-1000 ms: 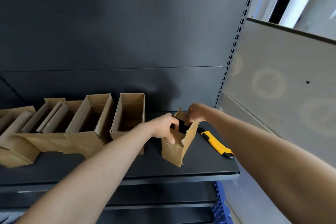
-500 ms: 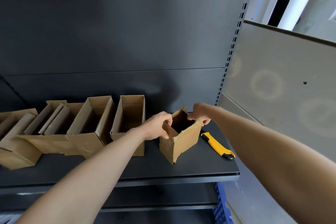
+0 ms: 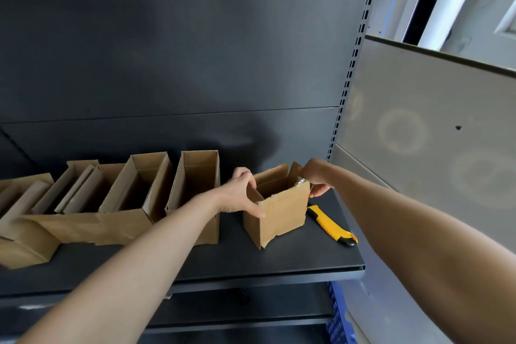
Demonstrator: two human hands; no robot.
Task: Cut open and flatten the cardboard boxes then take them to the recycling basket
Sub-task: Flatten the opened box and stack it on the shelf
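Cardboard box (image 3: 279,218) standing open-topped on dark shelf (image 3: 279,262), left hand (image 3: 238,192) curled round its near-left corner, right hand (image 3: 314,178) pinching its far-right flap, yellow utility knife (image 3: 329,225) just beside.

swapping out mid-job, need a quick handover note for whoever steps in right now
Left hand grips the small box by its left wall; right hand grips its right wall.
It stands open-topped on the shelf, not flattened.
Yellow knife lies unheld on the shelf just right of it.
Row of open boxes stands to its left.
Done: none flat yet.
Left: flatten all, take to recycling.
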